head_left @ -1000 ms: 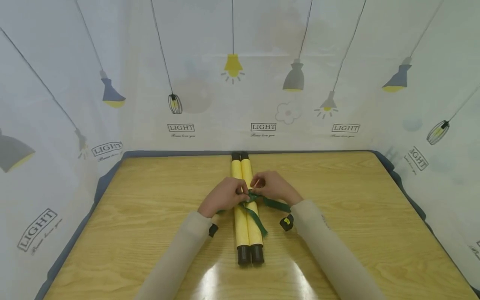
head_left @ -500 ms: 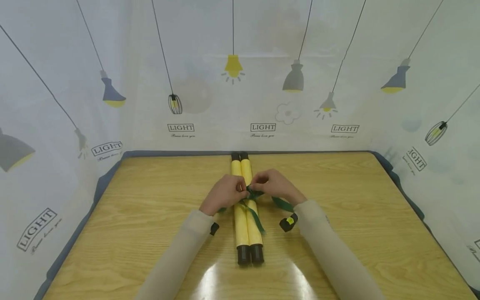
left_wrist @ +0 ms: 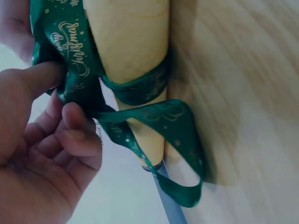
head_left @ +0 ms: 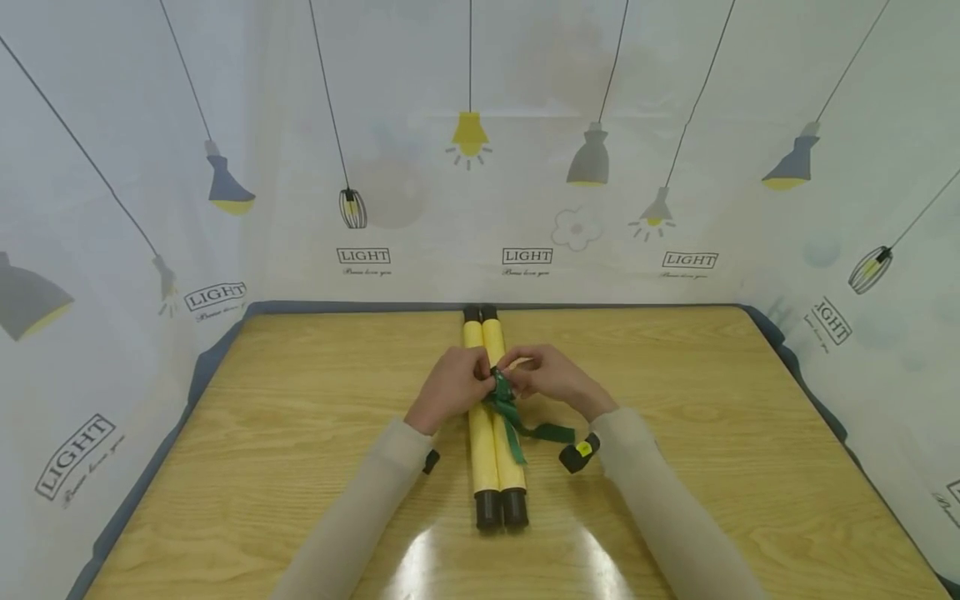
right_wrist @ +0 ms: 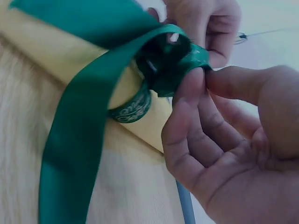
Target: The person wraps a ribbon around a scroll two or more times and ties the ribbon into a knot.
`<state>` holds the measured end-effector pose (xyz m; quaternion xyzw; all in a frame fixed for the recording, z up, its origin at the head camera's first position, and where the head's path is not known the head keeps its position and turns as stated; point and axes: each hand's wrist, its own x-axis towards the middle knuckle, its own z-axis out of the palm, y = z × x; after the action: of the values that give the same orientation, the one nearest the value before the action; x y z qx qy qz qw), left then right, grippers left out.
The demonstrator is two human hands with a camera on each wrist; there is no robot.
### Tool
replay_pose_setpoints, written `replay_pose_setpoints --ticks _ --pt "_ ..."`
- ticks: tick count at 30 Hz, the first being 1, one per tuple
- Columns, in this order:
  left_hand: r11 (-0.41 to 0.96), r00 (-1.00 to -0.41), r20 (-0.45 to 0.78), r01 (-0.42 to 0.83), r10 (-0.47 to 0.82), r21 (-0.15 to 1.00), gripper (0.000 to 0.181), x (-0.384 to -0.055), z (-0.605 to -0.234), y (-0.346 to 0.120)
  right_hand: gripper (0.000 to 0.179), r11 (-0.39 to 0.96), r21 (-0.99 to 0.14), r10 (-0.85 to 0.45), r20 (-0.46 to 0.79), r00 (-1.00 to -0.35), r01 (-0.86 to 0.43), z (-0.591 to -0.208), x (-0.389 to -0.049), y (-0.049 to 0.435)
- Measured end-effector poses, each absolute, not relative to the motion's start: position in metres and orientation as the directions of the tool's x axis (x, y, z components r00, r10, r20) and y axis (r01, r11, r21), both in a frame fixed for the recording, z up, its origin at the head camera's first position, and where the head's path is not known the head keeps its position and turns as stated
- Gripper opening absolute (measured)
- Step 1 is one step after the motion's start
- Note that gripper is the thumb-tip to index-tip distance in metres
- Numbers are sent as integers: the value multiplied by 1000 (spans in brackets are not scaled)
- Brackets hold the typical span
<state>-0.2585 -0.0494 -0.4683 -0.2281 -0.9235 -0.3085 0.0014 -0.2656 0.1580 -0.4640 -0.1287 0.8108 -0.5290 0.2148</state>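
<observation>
Two yellow tubes with dark end caps lie side by side on the table, pointing away from me. Round their middle goes a green ribbon, printed with "Christmas" lettering in the left wrist view. My left hand pinches the ribbon between thumb and fingers on the left side. From the right, my right hand pinches a fold of it between thumb and index finger, plain in the right wrist view. A loop hangs beside the left hand in the left wrist view, and loose tails trail over the tubes and to the right.
The wood-grain table has a blue-grey edge. A white curtain with printed lamps stands behind it and at both sides. A dark wrist-worn device shows below the right sleeve.
Both hands stay at the knot area. The ribbon between them has shifted, now bunched upright, and its right tail has dropped below the right hand toward the tubes.
</observation>
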Motion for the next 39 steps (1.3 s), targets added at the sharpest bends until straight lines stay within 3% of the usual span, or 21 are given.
replay_pose_setpoints --ticks 8,19,23,30,39 --pt "646 -895 152 412 419 642 11 -260 -476 -53 19 533 -845 -381 -194 -904 -44 -467 -265 159" --pt "542 -863 156 431 480 722 13 -254 -475 -60 11 484 -862 -517 -146 -843 -148 -472 -266 161" --pt "516 -839 165 460 518 723 24 -253 -477 -62 15 469 -868 -539 -137 -831 -162 -475 -266 162" --pt "507 -789 203 545 580 668 60 -246 -477 -73 16 523 -838 -444 -111 -889 -157 -475 -262 163" --pt "524 -813 60 428 580 737 59 -233 -470 -116 13 559 -819 -287 -43 -957 -131 -473 -254 164"
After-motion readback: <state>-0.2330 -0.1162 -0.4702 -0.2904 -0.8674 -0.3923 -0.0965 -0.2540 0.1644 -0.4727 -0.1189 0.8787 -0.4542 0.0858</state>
